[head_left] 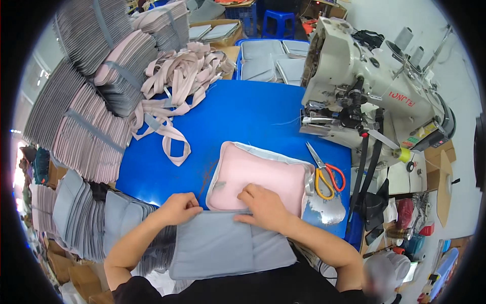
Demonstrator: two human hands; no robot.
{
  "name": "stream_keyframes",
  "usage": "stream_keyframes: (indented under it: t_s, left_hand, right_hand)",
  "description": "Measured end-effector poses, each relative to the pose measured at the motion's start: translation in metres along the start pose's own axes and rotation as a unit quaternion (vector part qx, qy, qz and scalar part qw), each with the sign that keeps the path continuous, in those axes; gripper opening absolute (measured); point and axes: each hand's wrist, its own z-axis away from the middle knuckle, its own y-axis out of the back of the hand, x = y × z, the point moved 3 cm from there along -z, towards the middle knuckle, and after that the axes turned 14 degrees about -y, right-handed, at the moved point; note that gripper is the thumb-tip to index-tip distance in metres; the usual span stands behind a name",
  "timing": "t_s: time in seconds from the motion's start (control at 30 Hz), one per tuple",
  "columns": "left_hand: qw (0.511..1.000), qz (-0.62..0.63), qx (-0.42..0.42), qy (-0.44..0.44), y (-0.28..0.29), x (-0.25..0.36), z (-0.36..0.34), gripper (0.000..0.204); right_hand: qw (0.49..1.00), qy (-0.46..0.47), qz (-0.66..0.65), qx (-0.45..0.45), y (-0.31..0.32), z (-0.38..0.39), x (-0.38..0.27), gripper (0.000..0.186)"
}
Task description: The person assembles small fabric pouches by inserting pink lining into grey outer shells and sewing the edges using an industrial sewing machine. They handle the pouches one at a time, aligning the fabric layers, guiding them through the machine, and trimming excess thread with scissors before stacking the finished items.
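Observation:
A grey padded fabric panel (217, 248) lies across my lap and over the table's front edge, with a fold line down it. My left hand (181, 209) is closed in a pinch at its upper left corner. Just beyond sits a pink fabric piece (268, 169), a shallow rounded rectangle with raised pale edging and a small grey tab at left. My right hand (266, 206) rests over the near side of this piece, its bent fingers on the pink and its thumb apart on the grey panel's upper edge. Scissors (326, 175) with orange and red handles lie right of the pink piece.
A sewing machine (369, 86) stands on the right of the blue table (248, 111). Pink fabric strips (177, 76) are heaped at back left. Tied stacks of pink and grey panels (91, 131) rise along the left. Behind the table, a blue crate (238, 50) holds grey panels.

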Motion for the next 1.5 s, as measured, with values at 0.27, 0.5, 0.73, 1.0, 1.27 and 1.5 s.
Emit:
stream_keyframes:
  t_s: [0.27, 0.5, 0.73, 1.0, 1.27, 1.5]
  left_hand:
    - [0.98, 0.151, 0.041, -0.121, 0.053, 0.067, -0.021, 0.025]
    - [0.96, 0.272, -0.062, -0.032, 0.054, 0.053, -0.093, 0.033]
    - [0.98, 0.137, 0.0, -0.142, 0.042, 0.048, -0.153, 0.03]
    - [0.972, -0.107, 0.117, -0.175, 0.031, 0.017, -0.205, 0.021]
    - [0.982, -0.071, 0.097, -0.146, 0.055, 0.081, -0.15, 0.021]
    - [0.975, 0.066, 0.027, -0.21, 0.039, 0.084, -0.121, 0.026]
  right_hand:
    - [0.87, -0.126, -0.415, -0.235, 0.017, -0.012, 0.011, 0.027]
    - [0.861, -0.255, -0.359, -0.255, 0.094, -0.019, 0.05, 0.029]
    - [0.897, -0.235, -0.266, -0.264, 0.085, -0.032, 0.087, 0.036]
    - [0.99, -0.07, 0.045, 0.117, 0.061, -0.058, 0.106, 0.025]
    - [0.984, -0.119, -0.08, 0.102, 0.09, -0.022, 0.078, 0.025]
    - [0.983, -0.096, -0.088, 0.13, 0.096, 0.014, 0.054, 0.016]
